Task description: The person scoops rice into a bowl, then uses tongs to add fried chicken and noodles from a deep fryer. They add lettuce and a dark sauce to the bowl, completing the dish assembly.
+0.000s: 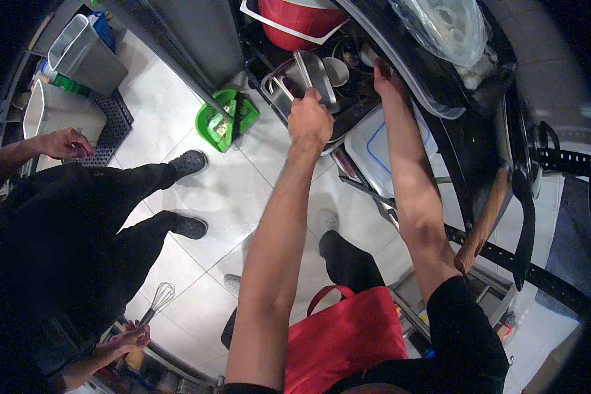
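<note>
My left hand (310, 123) reaches to a low dark shelf, fingers closed around a shiny steel piece with flat bars (303, 71); whether it is tongs or the rim of a pan I cannot tell. Steel pans (323, 92) lie under and beside it. A white cup or small bowl (336, 71) stands just right of them. My right hand (386, 79) reaches in at the shelf's right side, under the counter edge, near small dark and metal kitchenware (354, 56). Its fingers are partly hidden in shade. Behind the pans stands a red bowl (289, 26).
At left another person (52, 243) stands, one hand holding a whisk (159, 301). A green dustpan (228, 121) with scraps lies on the tiled floor. Grey bins (85, 56) stand farther left. A lidded clear container (374, 148) sits below my right arm; a wooden handle (484, 220) juts out nearby.
</note>
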Tool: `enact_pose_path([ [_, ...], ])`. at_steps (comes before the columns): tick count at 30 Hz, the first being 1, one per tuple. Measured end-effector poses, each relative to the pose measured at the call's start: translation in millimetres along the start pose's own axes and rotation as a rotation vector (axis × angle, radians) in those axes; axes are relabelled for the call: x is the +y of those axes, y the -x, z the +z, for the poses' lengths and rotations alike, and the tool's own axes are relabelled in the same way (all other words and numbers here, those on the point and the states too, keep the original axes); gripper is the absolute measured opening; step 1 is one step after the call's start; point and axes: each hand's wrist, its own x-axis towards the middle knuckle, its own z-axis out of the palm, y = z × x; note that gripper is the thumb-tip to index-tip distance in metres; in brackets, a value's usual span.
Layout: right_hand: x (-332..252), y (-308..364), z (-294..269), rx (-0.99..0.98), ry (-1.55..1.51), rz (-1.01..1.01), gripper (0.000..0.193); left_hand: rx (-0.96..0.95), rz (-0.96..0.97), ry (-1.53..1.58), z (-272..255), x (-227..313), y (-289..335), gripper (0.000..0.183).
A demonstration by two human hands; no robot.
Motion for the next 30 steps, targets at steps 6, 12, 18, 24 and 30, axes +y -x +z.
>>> enact_pose_path([
  [6,4.6,94.4,9.5,-0.226,-0.008,-0.079,0.043,0.105,0.019,0.024,-6.8,-1.1,39.8,0.032],
  [12,7.8,238.7,-25.3,0.078,0.13,-0.118,0.035,0.15,-0.035,0.417,-1.1,-53.7,146.2,0.03],
  [18,14.2,431.1,-104.4,0.055,0.487,0.358,0.023,-0.238,-0.219,0.176,-37.0,-151.6,315.7,0.036],
  [24,-17.9,596.3,-86.2,-0.177,0.299,1.059,0.049,-0.382,-0.252,-0.244,-132.3,-213.4,482.6,0.04],
  [30,-42.9,650.6,-3.0,-0.595,0.692,1.105,0.045,-0.323,-0.509,-0.264,-196.4,-270.8,571.8,0.036],
])
